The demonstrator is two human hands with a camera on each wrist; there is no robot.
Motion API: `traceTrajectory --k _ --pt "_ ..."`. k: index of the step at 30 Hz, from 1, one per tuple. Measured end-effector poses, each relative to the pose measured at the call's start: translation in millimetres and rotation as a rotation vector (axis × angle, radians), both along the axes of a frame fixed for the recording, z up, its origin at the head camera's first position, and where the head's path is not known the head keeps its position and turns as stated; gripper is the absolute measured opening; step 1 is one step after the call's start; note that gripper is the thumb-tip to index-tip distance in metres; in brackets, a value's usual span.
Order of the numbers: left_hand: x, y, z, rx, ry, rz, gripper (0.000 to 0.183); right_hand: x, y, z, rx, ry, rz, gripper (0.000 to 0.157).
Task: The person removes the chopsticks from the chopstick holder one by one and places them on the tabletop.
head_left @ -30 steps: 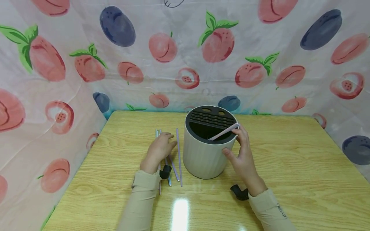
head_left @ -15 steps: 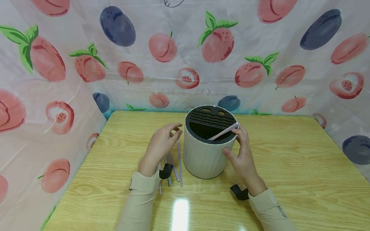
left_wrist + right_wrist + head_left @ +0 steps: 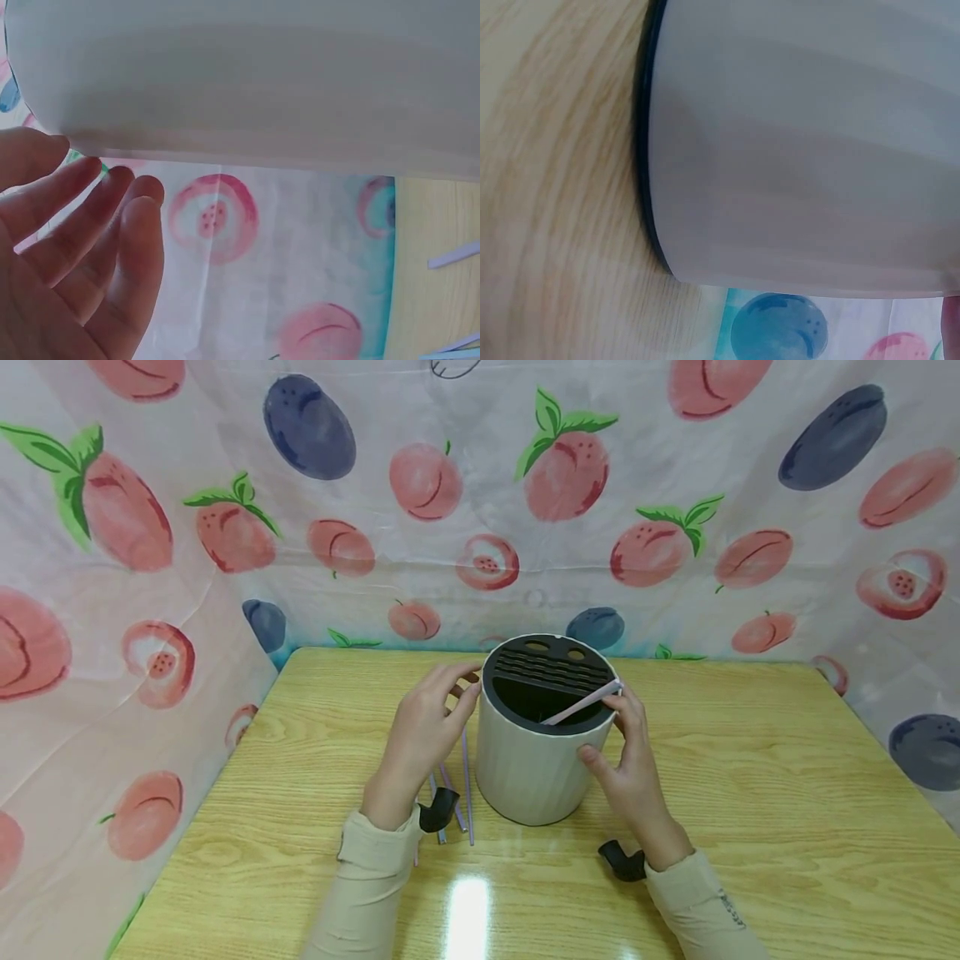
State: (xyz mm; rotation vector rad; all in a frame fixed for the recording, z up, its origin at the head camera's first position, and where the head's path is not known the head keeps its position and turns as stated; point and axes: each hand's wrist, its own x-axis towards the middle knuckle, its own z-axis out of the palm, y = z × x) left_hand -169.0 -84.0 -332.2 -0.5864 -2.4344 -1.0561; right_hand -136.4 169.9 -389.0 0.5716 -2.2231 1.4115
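Observation:
A white ribbed utensil holder (image 3: 534, 777) with a black slotted top (image 3: 551, 677) stands upright on the table. One pale pink stick (image 3: 581, 702), like a chopstick, leans in its large opening, its thicker end over the right rim. My right hand (image 3: 633, 777) grips the holder's right side, fingers near the rim and thumb on the front wall. At the left rim is my left hand (image 3: 427, 727), loosely curved with its fingertips right at the wall; the left wrist view shows nothing in its palm. Several thin lilac and bluish sticks (image 3: 467, 785) lie under and beside the left wrist.
The wooden table (image 3: 750, 777) extends to both sides of the holder. A fruit-print cloth (image 3: 420, 560) hangs behind it and along the left and right. Black wrist mounts (image 3: 622, 862) stick out from both sleeves.
My left hand has moved up and right from over the loose sticks to the holder's left rim. The right hand, the holder and the leaning stick have stayed put.

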Motion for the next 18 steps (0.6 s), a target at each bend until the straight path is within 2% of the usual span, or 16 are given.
traceTrajectory --k 8,14,18 --pt "2.5 1 2.0 0.032 0.036 -0.024 0.026 1.9 -1 1.6 0.000 0.010 0.001 0.060" --pt "4.4 2 3.3 0.030 0.033 -0.032 0.026 13.5 -10 20.9 -0.013 0.008 0.008 0.057" --pt "5.0 2 3.7 0.014 0.018 -0.033 0.027 9.8 -7 13.7 -0.011 0.014 0.007 0.058"
